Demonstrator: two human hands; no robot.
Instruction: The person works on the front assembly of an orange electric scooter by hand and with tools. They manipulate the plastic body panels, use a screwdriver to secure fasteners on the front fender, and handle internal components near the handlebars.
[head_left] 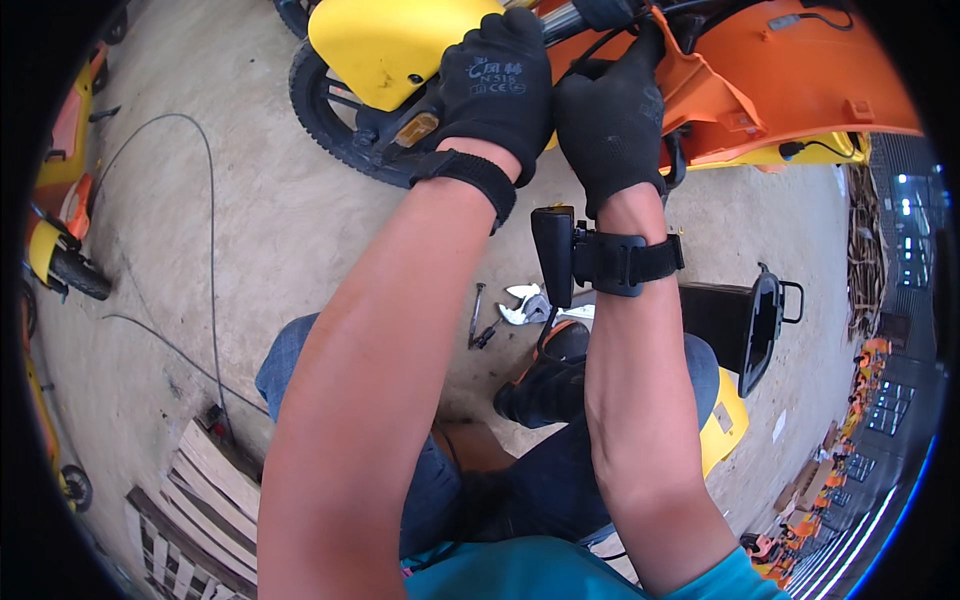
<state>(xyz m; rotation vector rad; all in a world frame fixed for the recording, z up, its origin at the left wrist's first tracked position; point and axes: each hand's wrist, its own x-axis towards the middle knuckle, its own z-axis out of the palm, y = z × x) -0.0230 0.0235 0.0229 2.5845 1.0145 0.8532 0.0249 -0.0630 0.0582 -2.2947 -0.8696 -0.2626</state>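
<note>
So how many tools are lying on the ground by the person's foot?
2 that I can make out: a silver wrench just in front of the shoe, and a small dark screwdriver-like tool to its left. The right forearm may hide more.

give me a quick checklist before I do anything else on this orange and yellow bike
1. Gloves on both hands: ok, left hand and right hand are gloved.
2. Both hands on the bike's front: ok.
3. What the fingers grip: cannot tell, hidden.
4. Adjustable wrench near on the floor: ok.
5. Screwdriver beside it: ok.
6. Loose cable on the floor to the left: not ok.
</note>
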